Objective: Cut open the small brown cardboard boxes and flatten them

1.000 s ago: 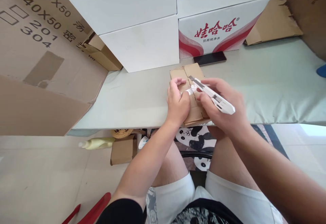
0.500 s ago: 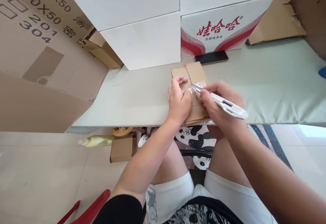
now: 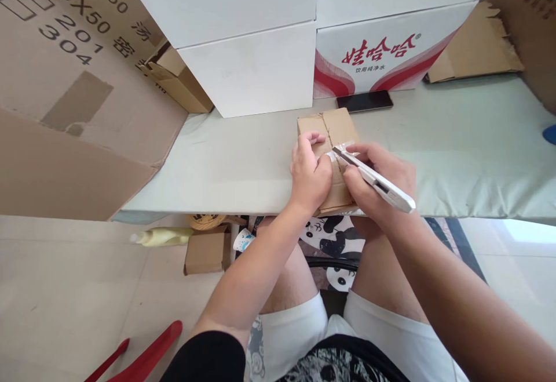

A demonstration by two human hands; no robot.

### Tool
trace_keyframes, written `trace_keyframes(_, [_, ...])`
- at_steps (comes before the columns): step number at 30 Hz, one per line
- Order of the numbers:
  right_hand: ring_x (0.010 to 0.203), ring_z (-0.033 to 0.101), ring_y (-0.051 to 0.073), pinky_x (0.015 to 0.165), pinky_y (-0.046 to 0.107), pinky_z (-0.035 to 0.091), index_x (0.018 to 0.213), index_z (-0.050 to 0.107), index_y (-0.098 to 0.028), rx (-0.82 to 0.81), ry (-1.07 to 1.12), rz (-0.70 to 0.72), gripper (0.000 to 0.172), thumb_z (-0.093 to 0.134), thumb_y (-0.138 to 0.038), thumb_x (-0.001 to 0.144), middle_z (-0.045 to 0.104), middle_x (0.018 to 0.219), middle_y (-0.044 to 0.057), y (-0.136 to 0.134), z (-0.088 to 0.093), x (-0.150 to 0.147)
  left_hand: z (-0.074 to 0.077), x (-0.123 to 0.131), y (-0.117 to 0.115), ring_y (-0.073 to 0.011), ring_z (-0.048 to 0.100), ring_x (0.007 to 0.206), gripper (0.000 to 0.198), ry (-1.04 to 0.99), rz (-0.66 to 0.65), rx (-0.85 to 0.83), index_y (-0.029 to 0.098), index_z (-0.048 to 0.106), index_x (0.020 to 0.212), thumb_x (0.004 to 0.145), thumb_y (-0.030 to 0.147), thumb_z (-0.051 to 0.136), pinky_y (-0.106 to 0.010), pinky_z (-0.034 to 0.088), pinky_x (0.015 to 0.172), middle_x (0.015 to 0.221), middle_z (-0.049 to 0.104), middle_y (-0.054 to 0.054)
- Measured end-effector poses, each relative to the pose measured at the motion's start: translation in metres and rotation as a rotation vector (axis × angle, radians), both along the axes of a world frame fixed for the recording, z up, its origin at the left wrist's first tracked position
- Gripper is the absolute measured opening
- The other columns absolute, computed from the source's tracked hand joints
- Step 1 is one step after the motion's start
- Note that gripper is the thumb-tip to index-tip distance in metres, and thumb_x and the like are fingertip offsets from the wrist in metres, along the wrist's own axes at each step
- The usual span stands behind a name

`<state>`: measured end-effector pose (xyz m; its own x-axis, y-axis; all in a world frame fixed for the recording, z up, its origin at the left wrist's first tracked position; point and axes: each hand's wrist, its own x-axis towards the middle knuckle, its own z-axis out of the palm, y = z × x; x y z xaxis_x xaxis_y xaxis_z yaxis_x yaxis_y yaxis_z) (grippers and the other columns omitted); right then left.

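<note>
A small brown cardboard box (image 3: 336,121) lies near the front edge of the table, with a torn-looking seam along its top and clear tape (image 3: 344,145) across it. My left hand (image 3: 310,173) is closed around the box's left side, its thumb on the top near the tape. In my right hand (image 3: 384,173) is a white utility knife (image 3: 393,195), gripped between thumb and fingers. Its blade points at the taped seam beside my left thumb; whether the tip is in the tape I cannot tell.
Behind the box lies a black phone (image 3: 365,101), in front of stacked white cartons (image 3: 247,75) and a red-and-white carton (image 3: 377,57). A large brown carton (image 3: 78,150) stands at left. Flattened cardboard (image 3: 473,51) lies at back right. Below are a bottle (image 3: 165,237) and small box (image 3: 207,251).
The knife's handle end has swung slightly toward me while the blade stays at the taped seam. My left hand keeps its hold on the box. The whole view has shifted a little.
</note>
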<state>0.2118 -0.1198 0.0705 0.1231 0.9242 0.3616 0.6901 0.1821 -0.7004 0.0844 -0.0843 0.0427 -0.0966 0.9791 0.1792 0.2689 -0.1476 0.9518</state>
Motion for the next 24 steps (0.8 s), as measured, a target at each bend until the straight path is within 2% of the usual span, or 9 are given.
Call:
trace_keyframes(16, [0.063, 0.065, 0.019, 0.059, 0.029, 0.047, 0.090, 0.071, -0.023, -0.027, -0.071, 0.050, 0.021, 0.056, -0.032, 0.079, 0.075, 0.076, 0.003, 0.0009, 0.0008, 0.0006, -0.0003, 0.0000, -0.0002, -0.0252, 0.055, 0.127, 0.037, 0.006, 0.000, 0.013, 0.026, 0.045, 0.112, 0.083, 0.003, 0.050, -0.047, 0.040, 0.114, 0.122, 0.064, -0.007])
trace_keyframes(24, [0.059, 0.060, 0.019, 0.057, 0.029, 0.043, 0.086, 0.068, -0.024, -0.033, -0.121, 0.034, 0.019, 0.055, -0.032, 0.075, 0.071, 0.072, 0.003, 0.0016, -0.0004, -0.0016, 0.0010, 0.0010, -0.0006, -0.0248, 0.056, 0.124, 0.037, 0.008, 0.017, 0.001, 0.026, 0.046, 0.111, 0.083, 0.003, 0.051, -0.046, 0.039, 0.114, 0.120, 0.065, -0.007])
